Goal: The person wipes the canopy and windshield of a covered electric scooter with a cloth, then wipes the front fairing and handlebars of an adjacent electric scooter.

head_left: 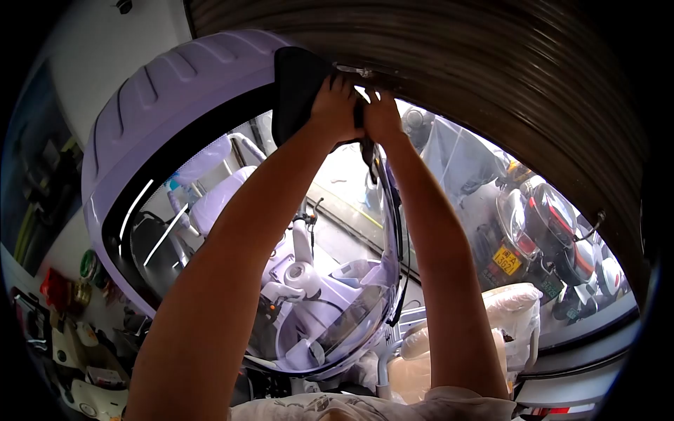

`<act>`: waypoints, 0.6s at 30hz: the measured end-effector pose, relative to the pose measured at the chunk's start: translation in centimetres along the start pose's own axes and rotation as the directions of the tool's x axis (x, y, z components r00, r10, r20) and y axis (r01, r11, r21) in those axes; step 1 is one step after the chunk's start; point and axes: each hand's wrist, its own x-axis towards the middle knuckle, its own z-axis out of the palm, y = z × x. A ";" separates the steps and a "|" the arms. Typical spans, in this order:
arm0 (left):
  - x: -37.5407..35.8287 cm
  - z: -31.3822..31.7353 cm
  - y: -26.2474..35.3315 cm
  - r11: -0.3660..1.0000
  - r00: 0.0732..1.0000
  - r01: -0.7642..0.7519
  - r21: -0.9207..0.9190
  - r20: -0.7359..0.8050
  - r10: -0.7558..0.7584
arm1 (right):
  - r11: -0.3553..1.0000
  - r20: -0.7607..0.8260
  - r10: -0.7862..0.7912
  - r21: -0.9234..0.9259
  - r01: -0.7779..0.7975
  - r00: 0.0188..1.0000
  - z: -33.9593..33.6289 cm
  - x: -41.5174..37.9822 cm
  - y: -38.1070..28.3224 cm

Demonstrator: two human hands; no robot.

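Both my arms reach up to the front end of a lilac vehicle canopy [175, 67] with a black inner border. A black, cloth-like flap [298, 88] hangs at the canopy's end. My left hand [337, 112] is closed on the flap's right part, fingers bent over its upper edge. Close beside it, my right hand [382, 119] is closed at the flap's right edge, where a narrow dark strip hangs down. Exactly what its fingertips pinch is hidden. Below, a clear windshield [358, 316] shows lilac handlebars and a lilac seat [221, 203].
A brown roller shutter [491, 77] hangs low just beyond my hands. Outside, several scooters stand close together, one with a yellow plate [507, 259]. A plastic-wrapped beige seat [414, 375] is at lower right. Scooter parts [91, 379] crowd the lower left.
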 end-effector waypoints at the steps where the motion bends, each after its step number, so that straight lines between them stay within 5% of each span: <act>1: -0.5 -0.2 0.4 1.000 1.000 -0.002 0.003 -0.013 0.002 | 1.000 0.051 0.005 -0.030 -0.003 0.999 -0.6 -0.5 -0.1; 2: -0.8 0.0 0.8 1.000 1.000 -0.004 -0.002 -0.017 0.004 | 0.997 0.122 -0.035 -0.065 0.043 0.992 -0.1 -0.4 -0.3; 3: -1.0 0.2 1.0 1.000 1.000 -0.001 -0.006 -0.021 0.001 | 0.958 0.080 0.132 0.244 -0.148 0.988 -2.2 -0.8 -1.4; 5: -1.5 0.3 1.1 0.999 0.999 -0.030 0.021 0.011 0.030 | 0.560 0.135 0.290 0.779 -0.283 0.947 -2.7 0.2 -2.1; 8: -2.4 -0.3 0.8 1.000 1.000 -0.028 -0.001 0.010 0.028 | 0.160 0.050 0.429 0.978 -0.131 0.902 3.2 0.4 -4.4; 9: -2.8 -0.1 0.8 1.000 1.000 -0.024 0.010 -0.001 0.025 | 0.265 -0.038 0.444 0.960 -0.090 0.895 5.0 0.0 -5.0; 11: -3.2 0.3 1.0 1.000 0.999 -0.001 0.018 -0.042 0.002 | 0.353 0.041 0.456 0.909 -0.223 0.889 4.6 -0.9 -5.7; 15: -5.5 -0.8 1.7 1.000 0.999 0.030 -0.006 -0.040 -0.030 | 0.318 0.139 0.440 0.900 -0.299 0.887 4.9 -2.7 -6.2; 17: -6.9 -1.7 2.0 0.997 0.996 0.067 -0.035 -0.055 -0.069 | 0.709 -0.065 0.253 0.691 -0.139 0.965 7.0 -3.7 -5.9; 18: -7.2 -1.5 2.2 0.996 0.995 0.072 -0.049 -0.063 -0.075 | 0.645 -0.015 0.271 0.745 -0.170 0.962 4.6 -4.3 -5.9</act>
